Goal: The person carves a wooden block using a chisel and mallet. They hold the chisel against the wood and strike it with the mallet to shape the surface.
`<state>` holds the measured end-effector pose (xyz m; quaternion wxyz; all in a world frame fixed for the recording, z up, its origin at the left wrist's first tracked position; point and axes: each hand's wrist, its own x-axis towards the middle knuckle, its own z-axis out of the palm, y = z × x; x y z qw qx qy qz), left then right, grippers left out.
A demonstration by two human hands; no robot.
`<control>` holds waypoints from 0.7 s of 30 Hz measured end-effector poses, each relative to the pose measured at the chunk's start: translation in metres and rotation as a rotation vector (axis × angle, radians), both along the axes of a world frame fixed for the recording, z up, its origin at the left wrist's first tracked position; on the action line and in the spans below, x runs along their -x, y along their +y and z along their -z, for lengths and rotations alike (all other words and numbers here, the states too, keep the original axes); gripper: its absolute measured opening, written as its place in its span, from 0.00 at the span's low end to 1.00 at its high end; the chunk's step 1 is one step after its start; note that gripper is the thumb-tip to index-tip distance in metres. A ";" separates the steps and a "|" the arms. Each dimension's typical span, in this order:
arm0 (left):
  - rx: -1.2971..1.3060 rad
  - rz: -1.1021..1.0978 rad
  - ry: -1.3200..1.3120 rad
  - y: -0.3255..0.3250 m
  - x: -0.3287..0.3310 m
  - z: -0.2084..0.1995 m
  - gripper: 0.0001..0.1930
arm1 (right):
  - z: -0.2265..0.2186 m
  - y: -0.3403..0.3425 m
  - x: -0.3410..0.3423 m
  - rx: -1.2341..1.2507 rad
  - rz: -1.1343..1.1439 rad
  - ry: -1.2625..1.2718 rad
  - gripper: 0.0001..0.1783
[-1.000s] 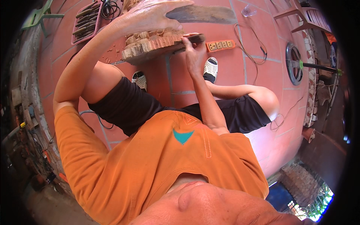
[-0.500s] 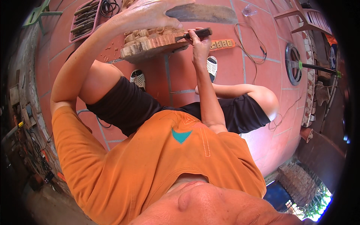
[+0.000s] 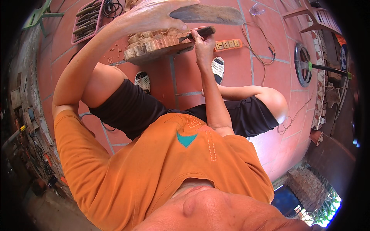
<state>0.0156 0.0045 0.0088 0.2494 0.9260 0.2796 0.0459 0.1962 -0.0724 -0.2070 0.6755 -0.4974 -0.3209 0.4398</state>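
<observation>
In the head view, the left hand [image 3: 154, 16] reaches across the top centre of the frame, over the carved wood block [image 3: 156, 50], its thumb and forefinger spread wide with a gap between them; the other fingers are partly hidden, and whether they press on the wood I cannot tell. Just right of it, at upper centre, the right hand [image 3: 204, 47] has its fingers closed around a dark-handled chisel [image 3: 203, 32], whose thin blade points left at the block's right end; contact there is too small to tell. The block lies at upper centre, its ridged, pale edge facing down the frame. A long grey-brown board [image 3: 210, 14] lies beyond the hands at the top. An orange power strip [image 3: 228, 45] sits right of the right hand on the red tiled floor [image 3: 266, 73]. In the upper left, a pink tray [image 3: 101, 23] holds a row of tools [image 3: 88, 21], with wood chips [image 3: 113, 55] scattered below and to the right.
</observation>
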 end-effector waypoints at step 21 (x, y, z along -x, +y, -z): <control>-0.147 0.099 -0.344 0.004 -0.018 0.017 0.37 | -0.002 0.003 0.004 -0.052 0.007 -0.108 0.13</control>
